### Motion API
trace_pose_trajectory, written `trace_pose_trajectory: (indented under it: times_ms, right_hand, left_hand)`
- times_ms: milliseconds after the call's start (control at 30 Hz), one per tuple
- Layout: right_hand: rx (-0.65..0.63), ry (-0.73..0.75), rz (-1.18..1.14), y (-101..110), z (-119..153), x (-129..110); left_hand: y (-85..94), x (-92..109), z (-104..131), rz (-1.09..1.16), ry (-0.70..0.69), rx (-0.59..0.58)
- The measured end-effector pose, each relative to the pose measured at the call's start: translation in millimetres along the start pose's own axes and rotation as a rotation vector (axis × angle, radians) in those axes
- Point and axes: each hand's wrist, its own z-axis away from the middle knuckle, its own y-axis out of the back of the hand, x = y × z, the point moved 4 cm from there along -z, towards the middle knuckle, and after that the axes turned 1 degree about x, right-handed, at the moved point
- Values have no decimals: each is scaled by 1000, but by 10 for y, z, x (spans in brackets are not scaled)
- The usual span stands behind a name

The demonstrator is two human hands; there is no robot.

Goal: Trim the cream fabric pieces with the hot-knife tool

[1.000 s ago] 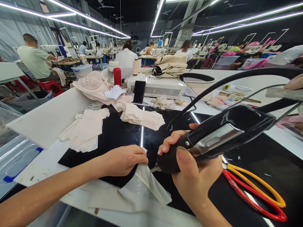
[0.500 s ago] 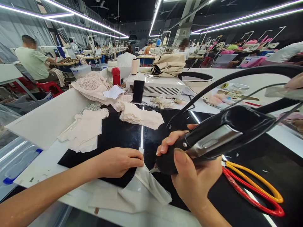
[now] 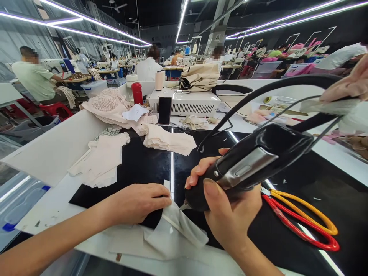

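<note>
My right hand (image 3: pixel 232 211) grips a black glue gun (image 3: pixel 244 161) with a silver trigger lever. A thick hose (image 3: pixel 276 82) rises from its rear, and its fine nozzle points down-left at a pale, thin fabric piece (image 3: pixel 175 226). The nozzle tip is at the fabric's edge; whether it touches cannot be made out. My left hand (image 3: pixel 138 203) pinches the upper end of that fabric between thumb and fingers. The fabric lies partly folded over the near edge of a black glossy sheet (image 3: pixel 149 168).
Scissors (image 3: pixel 304 218) with red and orange handles lie right of my right hand. Stacks of pale fabric pieces (image 3: pixel 106 157) sit at the left. A phone (image 3: pixel 165 110), a red bottle (image 3: pixel 137 93) and a white vented box (image 3: pixel 185 102) stand behind. Other people work further back.
The glue gun and my right hand have shifted slightly left, bringing the nozzle nearer the fabric's edge. My left hand keeps its pinch. The camera view has turned a little.
</note>
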Motion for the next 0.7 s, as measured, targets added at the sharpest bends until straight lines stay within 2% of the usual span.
trace_pose_trajectory:
  times_ms: [267,700]
  right_hand:
    - [-3,-17,-19,0,-12,-9]
    - [7,-4,-39,-63,-85,77]
  left_hand:
    - [21,73,-9,-80,6,-52]
    - [-13,79,21,-58,26,-14]
